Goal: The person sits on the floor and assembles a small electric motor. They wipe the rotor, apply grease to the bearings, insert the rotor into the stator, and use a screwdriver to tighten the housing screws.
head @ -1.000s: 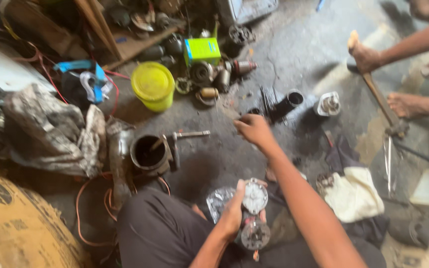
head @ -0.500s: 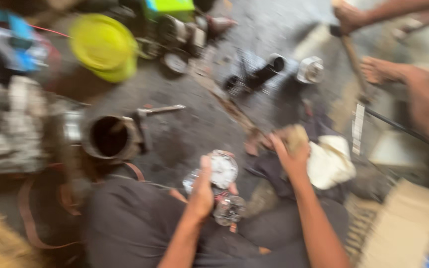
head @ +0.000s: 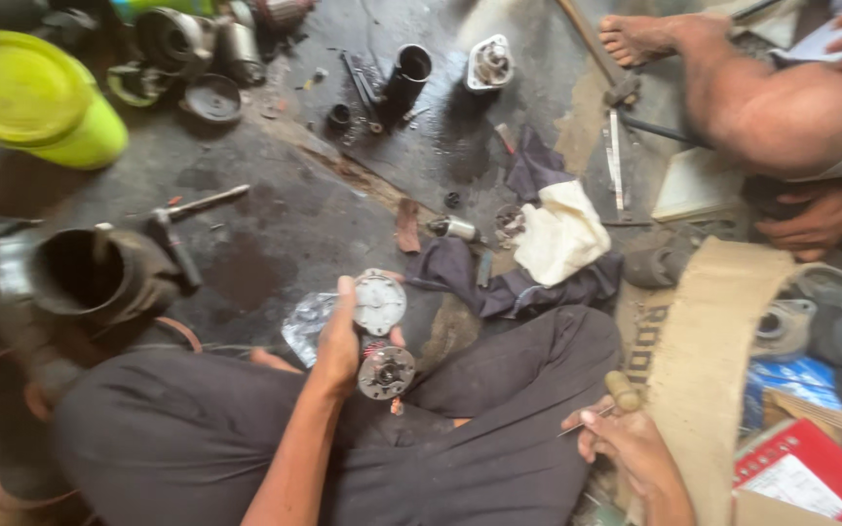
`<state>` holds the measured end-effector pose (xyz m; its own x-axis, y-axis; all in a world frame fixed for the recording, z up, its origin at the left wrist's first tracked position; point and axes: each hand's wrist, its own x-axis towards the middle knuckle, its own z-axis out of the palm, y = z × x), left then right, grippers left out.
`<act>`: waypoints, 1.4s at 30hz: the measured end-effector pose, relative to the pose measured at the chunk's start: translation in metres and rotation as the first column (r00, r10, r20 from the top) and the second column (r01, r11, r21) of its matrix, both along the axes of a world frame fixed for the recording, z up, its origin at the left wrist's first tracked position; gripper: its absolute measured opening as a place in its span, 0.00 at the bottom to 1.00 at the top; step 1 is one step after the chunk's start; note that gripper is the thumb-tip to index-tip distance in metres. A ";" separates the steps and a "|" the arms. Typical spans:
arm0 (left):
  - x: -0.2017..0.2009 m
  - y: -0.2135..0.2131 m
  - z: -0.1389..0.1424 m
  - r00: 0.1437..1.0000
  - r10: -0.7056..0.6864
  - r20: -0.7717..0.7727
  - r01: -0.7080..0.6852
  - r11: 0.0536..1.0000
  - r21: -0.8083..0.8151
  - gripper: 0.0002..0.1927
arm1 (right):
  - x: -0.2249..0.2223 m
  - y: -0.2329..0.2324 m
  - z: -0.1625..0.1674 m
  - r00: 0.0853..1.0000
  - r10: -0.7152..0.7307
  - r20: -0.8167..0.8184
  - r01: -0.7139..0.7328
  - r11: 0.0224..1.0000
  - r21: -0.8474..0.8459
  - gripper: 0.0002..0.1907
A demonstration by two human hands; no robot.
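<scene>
While gripped, motor part [head: 380, 336] in left hand [head: 340, 341] — right hand [head: 631, 450], screwdriver [head: 608, 399].

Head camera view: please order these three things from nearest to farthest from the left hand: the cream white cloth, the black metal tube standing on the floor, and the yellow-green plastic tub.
Measured from the left hand:
1. Cream white cloth, on the dark rag to the right.
2. Black metal tube, upright, far up the floor.
3. Yellow-green plastic tub, top left corner.

A rag [head: 559, 234] lies right of the motor part [head: 380, 304], bucket [head: 31, 97] far left.
</scene>
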<state>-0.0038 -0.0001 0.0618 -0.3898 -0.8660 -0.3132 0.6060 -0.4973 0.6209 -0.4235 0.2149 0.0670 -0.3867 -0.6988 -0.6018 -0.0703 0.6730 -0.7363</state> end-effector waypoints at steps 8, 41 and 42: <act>-0.002 0.015 0.011 0.996 -0.076 0.047 0.083 0.984 -0.159 0.34 | 0.069 -0.076 0.063 0.935 -0.282 -0.213 0.098 0.785 -0.611 0.06; -0.003 0.030 0.039 0.941 -0.204 0.270 0.275 0.926 -0.257 0.34 | 0.263 -0.134 0.086 0.929 0.162 -0.333 -0.352 0.668 -0.656 0.07; -0.003 0.030 0.039 0.940 -0.210 0.268 0.278 0.929 -0.246 0.34 | 0.263 -0.135 0.087 0.928 0.140 -0.345 -0.344 0.675 -0.653 0.07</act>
<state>-0.0063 0.0296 0.1010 -0.5454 -0.8180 -0.1827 0.3097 -0.3992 0.8630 -0.1608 0.0802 0.1539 -0.2035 -0.9617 0.1835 -0.4015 -0.0890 -0.9115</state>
